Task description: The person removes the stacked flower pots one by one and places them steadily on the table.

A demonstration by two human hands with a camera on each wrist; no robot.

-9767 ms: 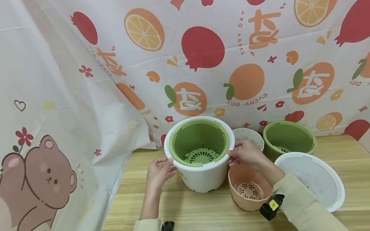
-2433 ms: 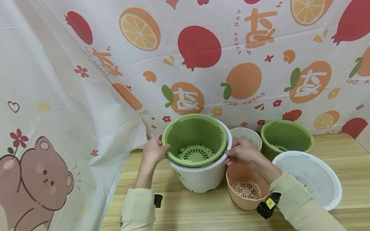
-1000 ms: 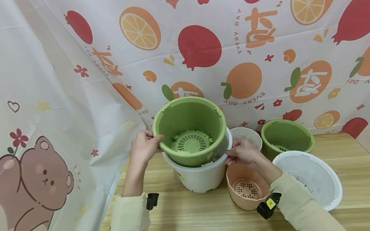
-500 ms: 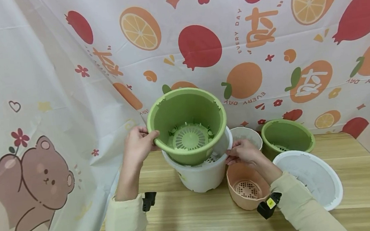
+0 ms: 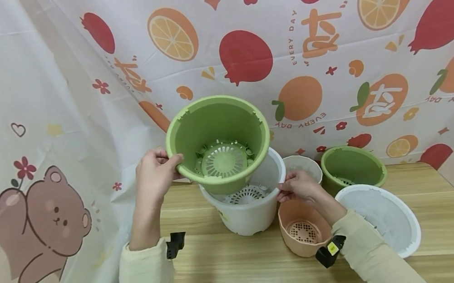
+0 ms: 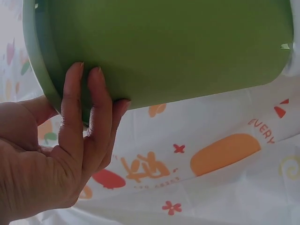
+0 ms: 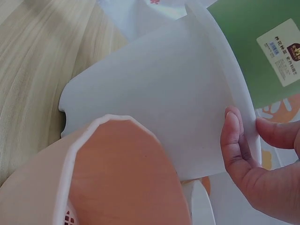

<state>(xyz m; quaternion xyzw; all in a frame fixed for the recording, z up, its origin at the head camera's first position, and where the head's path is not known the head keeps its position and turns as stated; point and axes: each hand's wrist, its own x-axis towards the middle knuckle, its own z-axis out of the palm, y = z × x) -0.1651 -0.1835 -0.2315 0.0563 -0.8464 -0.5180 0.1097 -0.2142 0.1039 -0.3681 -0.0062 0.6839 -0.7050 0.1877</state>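
Note:
A round green flower pot (image 5: 220,137) with a slotted bottom hangs tilted above the white flower pot (image 5: 251,219). My left hand (image 5: 154,173) grips its rim at the left, thumb on the inside and fingers against the outer wall, as the left wrist view shows. The white pot stands upright on the wooden table. Its slotted floor shows beneath the green pot. On the white pot's right rim, my right hand (image 5: 299,187) pinches the edge between thumb and fingers. A paper label (image 7: 283,51) is on the green pot's outside in the right wrist view.
A peach pot (image 5: 301,230) stands right beside the white pot, under my right forearm. Behind are a small white pot (image 5: 305,166) and another green pot (image 5: 352,168). An oval white pot (image 5: 386,217) leans at the right. A printed cloth (image 5: 243,58) hangs behind the table.
The green pot sat inside the white pot earlier. My left hand has lifted it up and to the left, out of the white pot. My right hand has stayed on the white rim.

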